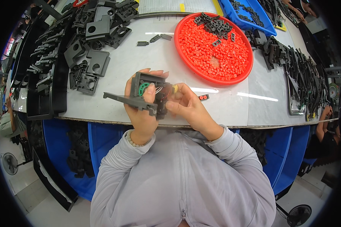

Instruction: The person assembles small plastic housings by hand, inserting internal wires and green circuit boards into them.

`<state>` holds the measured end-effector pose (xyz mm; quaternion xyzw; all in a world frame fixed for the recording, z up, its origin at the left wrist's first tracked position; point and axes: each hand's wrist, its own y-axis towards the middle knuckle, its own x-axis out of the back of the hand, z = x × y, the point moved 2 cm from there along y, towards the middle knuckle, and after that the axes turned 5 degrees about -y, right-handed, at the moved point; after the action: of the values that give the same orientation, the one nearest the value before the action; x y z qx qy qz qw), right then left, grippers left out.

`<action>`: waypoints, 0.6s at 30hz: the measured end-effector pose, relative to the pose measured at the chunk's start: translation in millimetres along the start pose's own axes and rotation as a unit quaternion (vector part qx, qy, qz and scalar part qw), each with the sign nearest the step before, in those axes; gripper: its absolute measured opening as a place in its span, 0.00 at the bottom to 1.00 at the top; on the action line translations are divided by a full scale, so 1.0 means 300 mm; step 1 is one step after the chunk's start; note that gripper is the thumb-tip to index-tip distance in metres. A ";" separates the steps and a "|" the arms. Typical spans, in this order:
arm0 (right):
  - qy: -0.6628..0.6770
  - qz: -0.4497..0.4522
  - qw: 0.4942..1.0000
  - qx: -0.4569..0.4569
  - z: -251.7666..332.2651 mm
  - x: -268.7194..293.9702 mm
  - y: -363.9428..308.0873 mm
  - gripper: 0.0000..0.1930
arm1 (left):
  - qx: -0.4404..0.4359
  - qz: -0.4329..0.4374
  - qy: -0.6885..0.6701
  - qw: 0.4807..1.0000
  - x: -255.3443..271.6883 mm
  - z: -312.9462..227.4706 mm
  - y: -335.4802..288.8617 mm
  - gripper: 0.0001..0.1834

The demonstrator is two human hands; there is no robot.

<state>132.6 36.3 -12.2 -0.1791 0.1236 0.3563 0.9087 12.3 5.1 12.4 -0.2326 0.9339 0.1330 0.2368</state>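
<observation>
My left hand (138,121) is wrapped round a dark grey plastic housing (137,77), its thumb pressed into the open side. Inside the housing a green ring-shaped part (143,89) shows, with thin pale wires or pins beside it. A long dark grey lever-like bar (127,100) sticks out to the left across the same hand. At the housing's right side my right hand (187,106) has its thumb and fingers drawn together, partly blurred. Something small and yellow (174,88) shows at its fingertips; what it pinches is not clear. Just right of it lies a small black piece with red dots (204,97).
A red round tray (247,70) holds many small red caps and a heap of black clips (216,25). Behind it stands a blue bin (267,28). Grey housings (96,62) pile at the left by a black rack (45,102); long black parts (303,75) lie right.
</observation>
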 end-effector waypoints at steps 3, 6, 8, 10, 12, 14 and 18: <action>0.043 0.026 0.998 0.025 0.012 -0.019 -0.004 0.15 | -0.005 0.016 -0.007 1.000 0.008 -0.001 -0.010 0.17; 0.041 0.060 0.996 0.054 0.011 -0.027 -0.006 0.19 | -0.042 0.025 0.025 0.998 0.004 -0.001 -0.009 0.17; 0.041 0.057 0.995 0.073 0.003 -0.028 -0.006 0.20 | -0.032 0.023 0.020 0.999 -0.005 -0.005 -0.008 0.16; 0.042 0.045 0.994 0.088 -0.004 -0.028 -0.009 0.19 | -0.033 0.022 0.014 0.999 -0.008 0.000 -0.009 0.16; 0.043 0.033 0.994 0.097 -0.014 -0.027 -0.013 0.19 | -0.031 0.025 0.004 0.999 -0.011 0.008 -0.010 0.16; 0.040 0.012 0.993 0.109 -0.015 -0.019 -0.013 0.19 | -0.021 0.029 0.051 0.998 -0.018 0.019 -0.004 0.21; 0.011 0.023 0.996 0.087 -0.019 0.025 0.018 0.17 | 0.051 -0.016 -0.045 0.998 -0.019 0.038 0.017 0.21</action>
<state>133.6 42.0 -21.3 -0.1002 0.1687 0.3626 0.9110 18.5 15.6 6.2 -0.2287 0.9242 0.0913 0.2918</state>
